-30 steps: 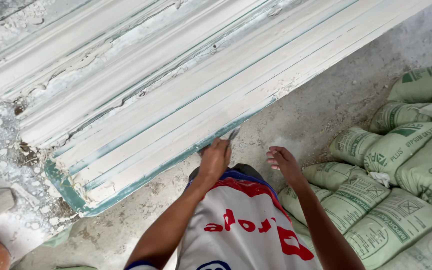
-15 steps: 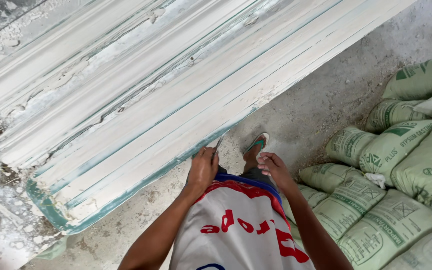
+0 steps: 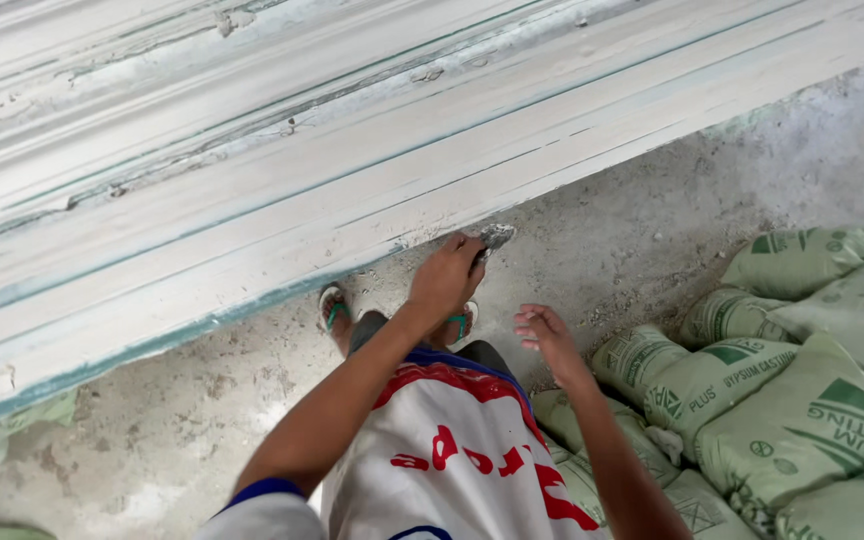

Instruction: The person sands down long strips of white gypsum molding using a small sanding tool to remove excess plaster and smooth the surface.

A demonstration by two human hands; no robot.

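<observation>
Plaster scraper (image 3: 496,236) pinched in left grip (image 3: 444,278), moved further along mould edge (image 3: 372,255); right grip (image 3: 544,335) spread.

A plaster-casting workshop: a long white moulded cornice form (image 3: 352,170) caked in dried plaster, green sacks (image 3: 802,420) of gypsum stacked alongside, and a dusty concrete floor (image 3: 642,230) strewn with crumbs.

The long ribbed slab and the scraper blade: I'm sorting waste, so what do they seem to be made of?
Long ribbed slab: probably cast plaster, matte chalky white, flaking, over a greenish edge. Scraper blade, held in the left hand: likely metal, thin, grey, plaster-caked.
</observation>
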